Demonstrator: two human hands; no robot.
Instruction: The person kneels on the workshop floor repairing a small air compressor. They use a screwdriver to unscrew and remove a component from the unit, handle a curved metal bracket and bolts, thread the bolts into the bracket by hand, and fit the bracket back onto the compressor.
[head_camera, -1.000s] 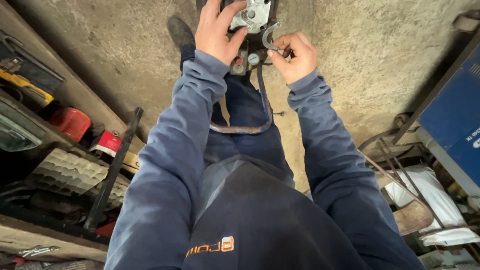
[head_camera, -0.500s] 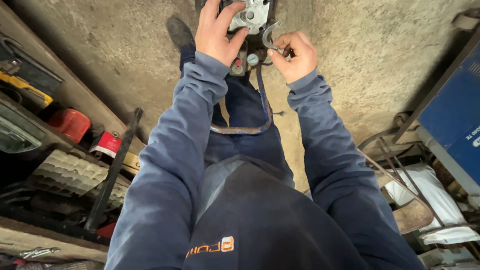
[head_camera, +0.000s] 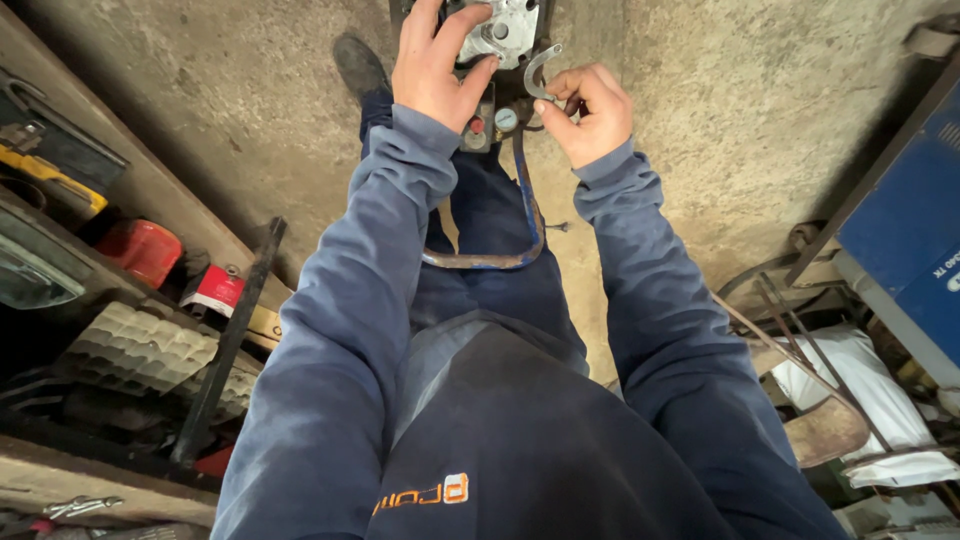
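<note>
Rough grey concrete floor (head_camera: 750, 120) — a long black metal bar (head_camera: 232, 340) lies on it, left of the bar a red plastic canister (head_camera: 140, 250) — beside that, a red-and-white can (head_camera: 213, 290).

Grey metal part (head_camera: 505, 28): cut off by top edge | left hand (head_camera: 435, 65): fingertips cropped | curved tool (head_camera: 538, 75): lower end hidden in right hand (head_camera: 590, 115) | gauge dials (head_camera: 506, 119): too small to be read

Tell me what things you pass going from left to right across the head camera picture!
Yellow tool → red plastic canister → long black metal bar → left hand on the grey metal part → right hand holding a curved metal hook → big blue metal box.
</note>
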